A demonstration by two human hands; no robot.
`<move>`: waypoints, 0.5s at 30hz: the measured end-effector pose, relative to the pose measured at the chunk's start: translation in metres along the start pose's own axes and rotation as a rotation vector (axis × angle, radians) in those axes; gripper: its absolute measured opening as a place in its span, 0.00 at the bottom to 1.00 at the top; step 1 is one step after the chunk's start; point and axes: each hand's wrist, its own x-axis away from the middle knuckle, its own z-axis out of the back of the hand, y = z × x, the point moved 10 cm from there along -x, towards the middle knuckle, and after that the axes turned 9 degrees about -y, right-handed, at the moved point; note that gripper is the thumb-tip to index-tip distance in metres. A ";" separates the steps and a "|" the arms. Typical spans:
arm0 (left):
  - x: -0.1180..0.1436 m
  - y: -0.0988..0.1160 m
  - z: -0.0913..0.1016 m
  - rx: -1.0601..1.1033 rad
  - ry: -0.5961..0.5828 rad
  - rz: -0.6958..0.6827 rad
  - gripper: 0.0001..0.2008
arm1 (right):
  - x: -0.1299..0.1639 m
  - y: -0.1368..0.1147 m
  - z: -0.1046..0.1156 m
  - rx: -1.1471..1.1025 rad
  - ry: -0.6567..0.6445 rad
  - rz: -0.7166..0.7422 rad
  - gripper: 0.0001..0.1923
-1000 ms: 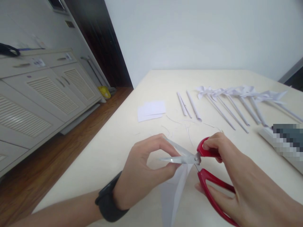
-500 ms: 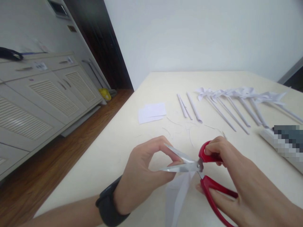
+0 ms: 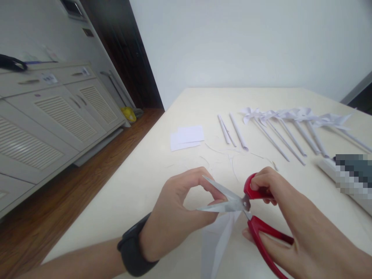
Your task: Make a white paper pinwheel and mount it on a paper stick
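My right hand (image 3: 286, 217) grips the red handles of a pair of scissors (image 3: 229, 205), whose blades stand apart and point left. With thumb and fingers pinched together, my left hand (image 3: 183, 201) holds a folded strip of white paper (image 3: 216, 242) that hangs down below the blades. The blades lie across the left fingertips, so the spot where they meet the paper is partly hidden. A black band (image 3: 136, 248) is around the left wrist.
Two white paper sheets (image 3: 187, 136) lie at the left. Rolled paper tubes (image 3: 238, 131) and thin paper offcuts (image 3: 232, 166) are mid-table. Several paper pinwheels (image 3: 290, 114) on paper sticks lie at the right, behind a blurred-out roll (image 3: 328, 166).
Almost nothing differs. The scissors and both hands have shifted very slightly to the right; the blades are still apart and the paper is still in the left hand.
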 end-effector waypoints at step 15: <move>0.001 -0.003 0.000 0.010 0.003 0.014 0.05 | -0.001 0.000 -0.004 0.016 -0.030 0.059 0.17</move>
